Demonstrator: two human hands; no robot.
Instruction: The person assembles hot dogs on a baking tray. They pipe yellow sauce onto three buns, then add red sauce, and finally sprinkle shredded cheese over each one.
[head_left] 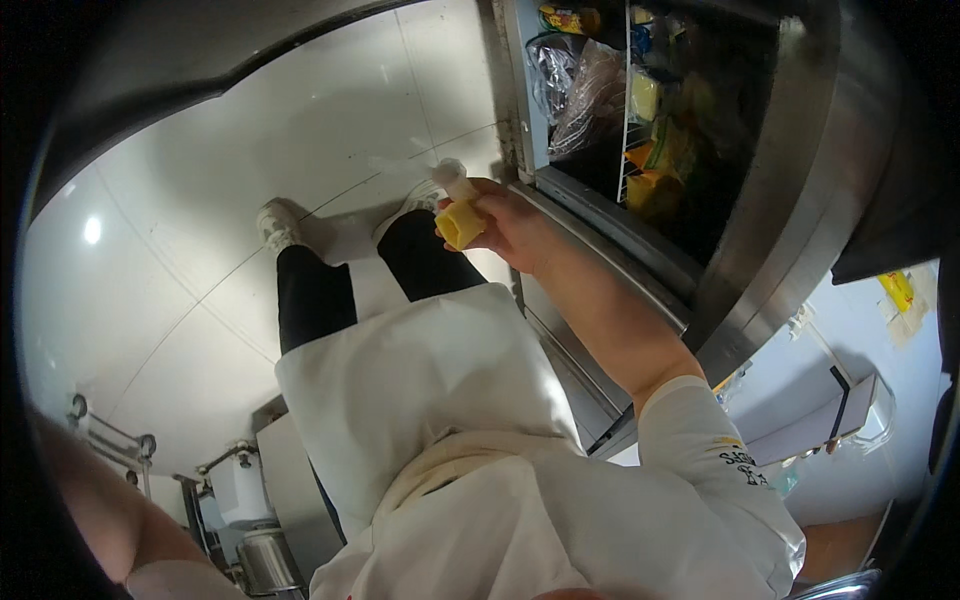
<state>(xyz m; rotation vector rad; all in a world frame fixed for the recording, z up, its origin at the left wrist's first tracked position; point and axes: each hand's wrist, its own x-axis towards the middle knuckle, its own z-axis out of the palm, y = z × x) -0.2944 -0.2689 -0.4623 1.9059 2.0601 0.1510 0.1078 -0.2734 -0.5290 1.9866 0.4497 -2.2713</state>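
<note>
Right hand (507, 228) holds a yellow piece (466, 221) and whitish tube (456, 181).

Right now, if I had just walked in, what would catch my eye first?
Probably the yellow item in the right hand, just above the picture's centre, with a whitish piece next to it. Then the open cabinet at upper right, with plastic bags inside, and the broad white apron just below the centre.

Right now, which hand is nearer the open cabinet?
Right. The right hand is just left of the open cabinet; the left hand is out of view, its arm at lower left.
</note>
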